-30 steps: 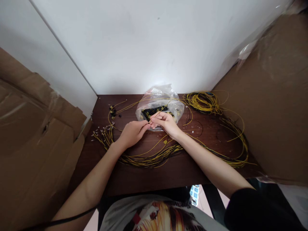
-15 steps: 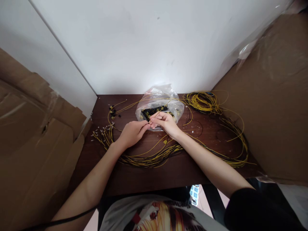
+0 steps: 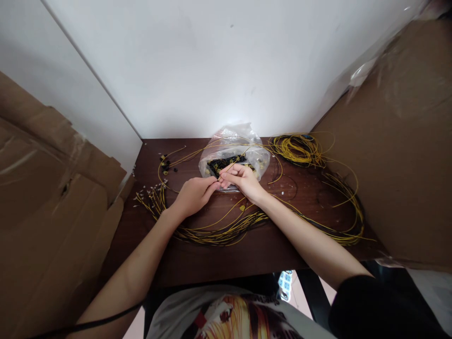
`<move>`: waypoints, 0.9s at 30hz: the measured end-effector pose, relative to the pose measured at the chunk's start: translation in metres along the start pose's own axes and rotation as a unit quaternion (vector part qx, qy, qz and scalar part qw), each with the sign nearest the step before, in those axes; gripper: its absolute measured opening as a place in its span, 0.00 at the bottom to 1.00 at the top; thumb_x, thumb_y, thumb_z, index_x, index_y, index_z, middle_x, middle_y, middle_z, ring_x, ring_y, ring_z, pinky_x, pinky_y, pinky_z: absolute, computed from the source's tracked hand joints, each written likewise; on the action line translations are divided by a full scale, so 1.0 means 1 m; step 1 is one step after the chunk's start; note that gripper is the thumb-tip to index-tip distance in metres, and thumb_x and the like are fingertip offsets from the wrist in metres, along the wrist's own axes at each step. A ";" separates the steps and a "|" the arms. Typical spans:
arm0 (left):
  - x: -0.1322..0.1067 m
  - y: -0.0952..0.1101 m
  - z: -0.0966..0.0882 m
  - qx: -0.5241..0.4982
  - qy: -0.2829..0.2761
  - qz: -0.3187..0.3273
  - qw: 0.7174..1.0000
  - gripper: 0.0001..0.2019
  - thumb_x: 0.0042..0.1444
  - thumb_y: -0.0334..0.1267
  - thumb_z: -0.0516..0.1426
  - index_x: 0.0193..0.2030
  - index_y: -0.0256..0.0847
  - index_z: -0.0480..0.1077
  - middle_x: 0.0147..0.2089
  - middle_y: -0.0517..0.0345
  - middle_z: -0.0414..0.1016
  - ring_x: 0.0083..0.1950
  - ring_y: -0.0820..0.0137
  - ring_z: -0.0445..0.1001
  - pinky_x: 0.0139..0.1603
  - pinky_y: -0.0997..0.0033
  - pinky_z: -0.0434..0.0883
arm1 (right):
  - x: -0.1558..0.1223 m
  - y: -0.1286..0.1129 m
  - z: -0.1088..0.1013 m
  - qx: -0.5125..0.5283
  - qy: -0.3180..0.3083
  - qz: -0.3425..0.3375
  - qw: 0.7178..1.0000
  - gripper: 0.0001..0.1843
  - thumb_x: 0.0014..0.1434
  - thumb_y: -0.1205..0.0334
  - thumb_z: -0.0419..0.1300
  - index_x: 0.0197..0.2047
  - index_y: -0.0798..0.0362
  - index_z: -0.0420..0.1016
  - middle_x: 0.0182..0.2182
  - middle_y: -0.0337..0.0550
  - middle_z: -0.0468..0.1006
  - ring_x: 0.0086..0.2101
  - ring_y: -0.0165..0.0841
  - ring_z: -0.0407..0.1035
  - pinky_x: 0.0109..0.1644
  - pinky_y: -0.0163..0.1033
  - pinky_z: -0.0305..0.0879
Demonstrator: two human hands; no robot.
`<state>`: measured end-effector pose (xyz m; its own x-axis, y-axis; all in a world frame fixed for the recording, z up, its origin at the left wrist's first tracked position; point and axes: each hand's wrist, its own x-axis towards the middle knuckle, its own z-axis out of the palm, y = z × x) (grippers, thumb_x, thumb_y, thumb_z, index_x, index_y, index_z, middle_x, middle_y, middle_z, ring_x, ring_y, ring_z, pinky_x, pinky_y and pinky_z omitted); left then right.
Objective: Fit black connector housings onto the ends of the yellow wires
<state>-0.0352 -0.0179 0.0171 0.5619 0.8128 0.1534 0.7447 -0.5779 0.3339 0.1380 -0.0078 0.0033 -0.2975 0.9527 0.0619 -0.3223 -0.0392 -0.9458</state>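
Observation:
My left hand (image 3: 197,193) and my right hand (image 3: 242,180) meet fingertip to fingertip over the table. Both are closed in a pinch on a thin yellow wire (image 3: 232,164), which runs up and to the right from between the fingers. Whatever sits at the wire's end is too small and covered to make out. Just behind the fingers lies a clear plastic bag (image 3: 254,133), its mouth towards me, holding small black parts (image 3: 226,162) and some yellow ones. Below the hands a long bundle of yellow and black wires (image 3: 215,235) curves across the table.
A coil of yellow wire (image 3: 296,149) lies at the back right. Several small black and yellow pieces (image 3: 165,163) sit at the back left, near white-tipped wire ends (image 3: 151,193). Cardboard stands left (image 3: 52,188) and right (image 3: 395,150); a white wall (image 3: 226,70) closes the back.

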 end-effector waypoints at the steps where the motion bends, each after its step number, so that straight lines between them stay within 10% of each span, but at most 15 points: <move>1: 0.000 0.000 0.000 -0.001 0.000 0.000 1.000 0.15 0.62 0.41 0.45 0.31 0.39 0.67 0.28 0.55 0.73 0.29 0.70 0.69 0.29 0.74 0.56 | 0.000 0.000 0.000 0.000 0.000 0.000 1.000 0.13 0.45 0.60 0.67 0.32 0.59 0.72 0.23 0.40 0.77 0.23 0.27 0.71 0.30 0.33 0.70; 27: 0.000 0.000 -0.001 0.004 0.001 0.000 1.000 0.15 0.62 0.41 0.45 0.31 0.39 0.68 0.28 0.55 0.73 0.28 0.70 0.69 0.29 0.73 0.55 | 0.000 -0.001 0.000 -0.017 0.002 0.005 1.000 0.16 0.44 0.56 0.68 0.32 0.58 0.72 0.24 0.40 0.76 0.24 0.27 0.71 0.31 0.34 0.70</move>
<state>-0.0353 -0.0176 0.0180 0.5620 0.8125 0.1551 0.7468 -0.5790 0.3272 0.1380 -0.0078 0.0040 -0.2977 0.9533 0.0513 -0.2888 -0.0387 -0.9566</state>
